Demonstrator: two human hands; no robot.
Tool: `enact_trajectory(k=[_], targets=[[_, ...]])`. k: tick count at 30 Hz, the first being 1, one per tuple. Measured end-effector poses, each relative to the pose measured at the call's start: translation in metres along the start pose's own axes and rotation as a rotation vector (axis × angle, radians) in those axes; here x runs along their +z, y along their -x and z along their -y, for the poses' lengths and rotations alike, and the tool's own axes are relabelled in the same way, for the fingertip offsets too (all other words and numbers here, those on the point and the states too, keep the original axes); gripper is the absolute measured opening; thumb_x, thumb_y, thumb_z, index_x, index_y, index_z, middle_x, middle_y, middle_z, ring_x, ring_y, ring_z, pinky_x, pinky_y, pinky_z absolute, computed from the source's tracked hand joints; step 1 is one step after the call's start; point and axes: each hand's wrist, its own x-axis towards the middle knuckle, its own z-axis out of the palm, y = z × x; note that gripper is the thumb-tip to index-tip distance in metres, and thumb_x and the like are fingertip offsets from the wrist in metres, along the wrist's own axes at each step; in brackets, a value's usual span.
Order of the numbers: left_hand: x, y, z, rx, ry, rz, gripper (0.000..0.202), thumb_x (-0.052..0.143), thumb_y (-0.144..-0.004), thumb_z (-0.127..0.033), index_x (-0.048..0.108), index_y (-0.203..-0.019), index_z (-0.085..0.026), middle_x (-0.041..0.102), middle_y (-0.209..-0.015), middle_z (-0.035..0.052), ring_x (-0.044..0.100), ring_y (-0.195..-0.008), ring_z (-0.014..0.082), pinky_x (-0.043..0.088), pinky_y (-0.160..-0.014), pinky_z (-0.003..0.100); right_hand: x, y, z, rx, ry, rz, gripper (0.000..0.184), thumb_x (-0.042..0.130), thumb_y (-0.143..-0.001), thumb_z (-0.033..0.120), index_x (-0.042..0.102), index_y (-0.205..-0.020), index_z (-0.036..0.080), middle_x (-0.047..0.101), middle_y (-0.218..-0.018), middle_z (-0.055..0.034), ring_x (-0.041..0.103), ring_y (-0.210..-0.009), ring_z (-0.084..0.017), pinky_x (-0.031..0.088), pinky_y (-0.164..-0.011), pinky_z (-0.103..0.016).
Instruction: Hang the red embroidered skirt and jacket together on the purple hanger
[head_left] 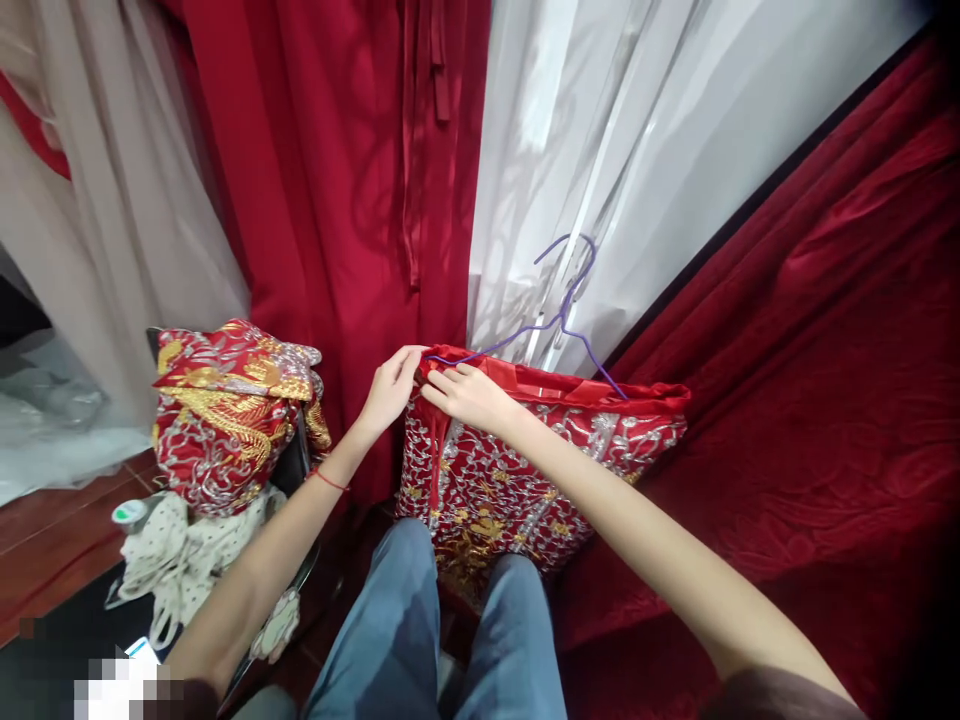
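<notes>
A red garment with silver and gold embroidery (pixel 525 480) hangs on a purple wire hanger (pixel 564 300) in front of my knees. My left hand (pixel 390 388) pinches the garment's red satin top edge at its left end. My right hand (pixel 469 395) lies right beside it, fingers closed on the same edge. The hanger's hook rises above the garment against a white curtain (pixel 637 150).
A second embroidered red garment (pixel 229 410) is heaped on a chair at the left, over a white dotted cloth (pixel 176 565). Red curtains (pixel 337 180) hang behind, and red velvet (pixel 825 400) covers the right side. Wooden floor (pixel 45 540) shows at lower left.
</notes>
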Motion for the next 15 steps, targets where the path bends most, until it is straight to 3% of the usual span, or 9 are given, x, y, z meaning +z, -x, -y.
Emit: enact_trajectory(k=[4, 7, 11, 13, 15], targets=[[-0.002, 0.005, 0.015, -0.017, 0.095, -0.074, 0.029, 0.045, -0.093, -0.035, 0.057, -0.115, -0.020, 0.067, -0.090, 0.0035, 0.064, -0.084, 0.0159, 0.050, -0.072, 0.026, -0.021, -0.009, -0.018, 0.154, -0.094, -0.102, 0.024, 0.038, -0.102, 0.021, 0.061, -0.099, 0.014, 0.067, -0.095, -0.0121, 0.062, -0.086, -0.020, 0.045, -0.077, -0.034], [0.000, 0.014, 0.032, 0.043, -0.013, -0.211, 0.028, 0.055, -0.085, -0.025, 0.053, -0.113, -0.020, 0.063, -0.102, 0.0060, 0.061, -0.094, 0.0162, 0.049, -0.078, 0.027, -0.040, -0.016, -0.045, 0.425, -0.290, -0.143, 0.021, 0.041, -0.099, 0.021, 0.060, -0.089, 0.016, 0.064, -0.079, -0.0085, 0.060, -0.077, -0.020, 0.046, -0.077, -0.036], [0.010, 0.039, 0.057, 0.031, -0.103, -0.348, 0.033, 0.060, -0.083, -0.026, 0.050, -0.114, -0.022, 0.054, -0.121, 0.0107, 0.057, -0.109, 0.0203, 0.050, -0.086, 0.031, -0.040, -0.037, -0.086, 0.902, -0.949, -0.149, 0.018, 0.046, -0.093, 0.017, 0.055, -0.077, 0.017, 0.054, -0.060, -0.0011, 0.057, -0.059, -0.016, 0.052, -0.068, -0.035], [0.017, 0.055, 0.069, 0.008, -0.133, -0.365, 0.036, 0.062, -0.083, -0.030, 0.049, -0.116, -0.022, 0.053, -0.125, 0.0123, 0.054, -0.117, 0.0234, 0.047, -0.096, 0.037, -0.031, -0.050, -0.102, 1.117, -1.270, -0.242, 0.013, 0.047, -0.093, 0.016, 0.053, -0.083, 0.015, 0.055, -0.064, -0.0006, 0.060, -0.060, -0.015, 0.055, -0.068, -0.035], [0.023, 0.069, 0.081, -0.034, -0.169, -0.349, 0.043, 0.066, -0.081, -0.034, 0.047, -0.118, -0.022, 0.053, -0.129, 0.0133, 0.050, -0.125, 0.0262, 0.038, -0.108, 0.044, -0.020, -0.060, -0.112, 1.284, -1.419, -0.405, 0.005, 0.051, -0.093, 0.017, 0.052, -0.094, 0.012, 0.058, -0.075, -0.0026, 0.065, -0.071, -0.015, 0.058, -0.073, -0.035]])
